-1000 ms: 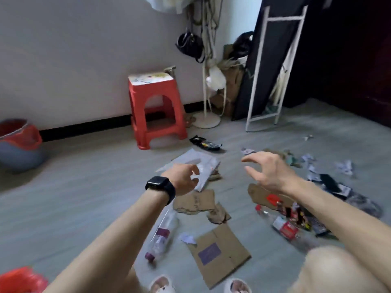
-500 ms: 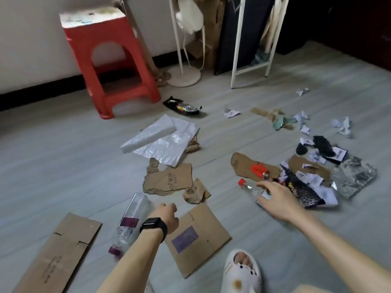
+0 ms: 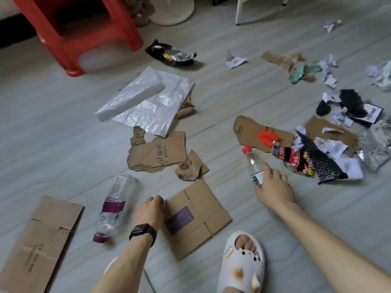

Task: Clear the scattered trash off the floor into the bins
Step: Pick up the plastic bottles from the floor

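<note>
Centre-right of frame: grips red-capped plastic bottle (image 3: 251, 161) with right hand (image 3: 274, 188), just beside red-and-black snack wrapper (image 3: 296, 161). Lower centre: curls left hand (image 3: 151, 210) at left edge of flattened carton (image 3: 198, 216); hold undeterminable. Purple-capped bottle (image 3: 115, 204) immediately left.

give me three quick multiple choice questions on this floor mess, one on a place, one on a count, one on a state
1. Where is the purple-capped bottle?
A) in the right hand
B) just left of the left hand
C) far right of the right hand

2. How many plastic bottles are in view?
A) four
B) one
C) two

3. How is the purple-capped bottle placed?
A) lying on its side
B) standing upright
C) held in the air

Answers:
1 B, it lies next to the left hand and wrist.
2 C, only the purple-capped bottle and the red-capped bottle show.
3 A, its whole length rests along the floor.
</note>
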